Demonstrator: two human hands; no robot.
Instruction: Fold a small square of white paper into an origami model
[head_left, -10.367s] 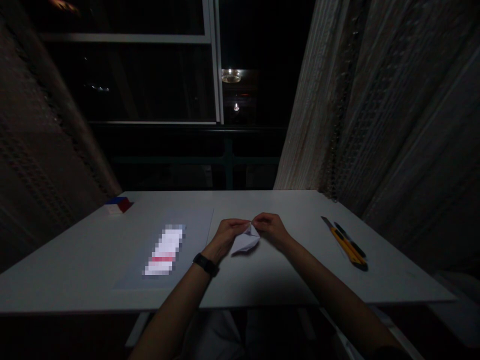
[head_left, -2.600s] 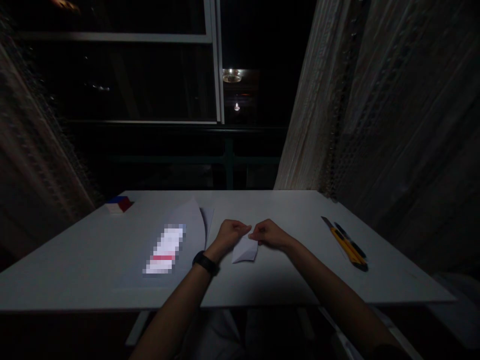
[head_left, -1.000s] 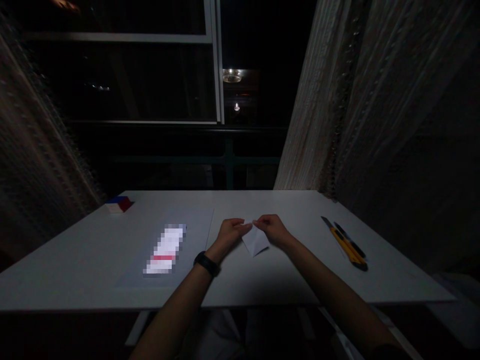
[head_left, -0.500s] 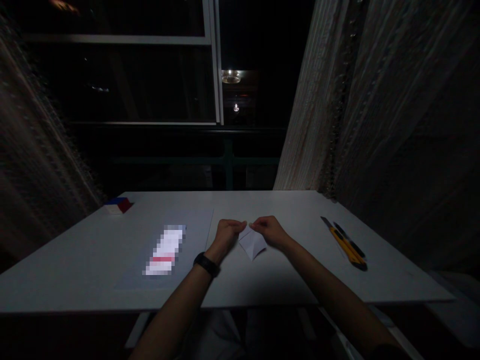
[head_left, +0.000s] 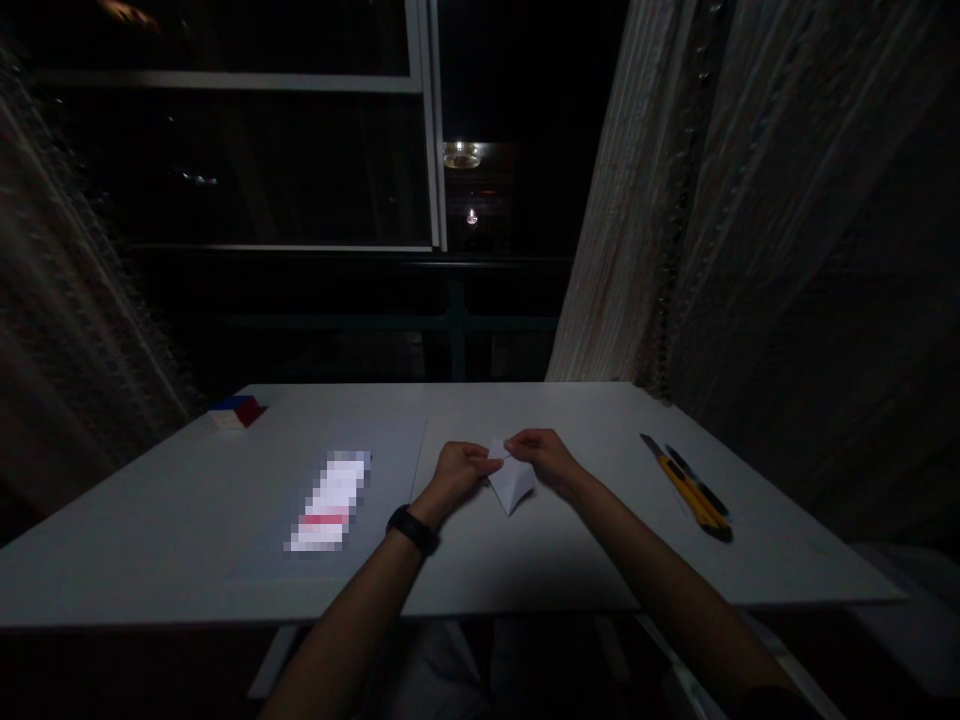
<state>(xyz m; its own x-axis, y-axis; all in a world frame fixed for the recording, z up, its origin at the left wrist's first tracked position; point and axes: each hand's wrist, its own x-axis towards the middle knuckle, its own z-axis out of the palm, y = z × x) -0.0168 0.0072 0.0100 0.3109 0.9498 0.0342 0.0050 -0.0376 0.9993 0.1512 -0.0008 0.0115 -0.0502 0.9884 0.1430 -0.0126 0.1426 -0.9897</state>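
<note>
Left curtain: the patterned left curtain hangs left of the phone and beyond it, in dim light.
Block: a blue, white and red block sits on the table, left of the phone and farther off.
Loose sheet: a large white sheet lies flat under the phone, reaching out past its right side.
Phone: the lit phone, its screen pixelated, is the landmark here.
Left hand: right of the phone, a dark watch on its wrist; the left hand pinches the paper's left edge, thumb on top.
Folded paper: the small white folded paper is right of the phone, between both hands, one point towards the person; whether it touches the table I cannot tell.
Crease: the step in hand looks like shaping or pressing a fold near the paper's far end.
Next move: it likely calls for one hand pinning the layers while the other lines up edges and runs the crease firm.
Right hand: farther right of the phone, the right hand pinches the paper's upper right edge between thumb and finger.
Knife: well right of the phone lies a yellow utility knife, blade out, a dark pen-like tool just beside it.
</note>
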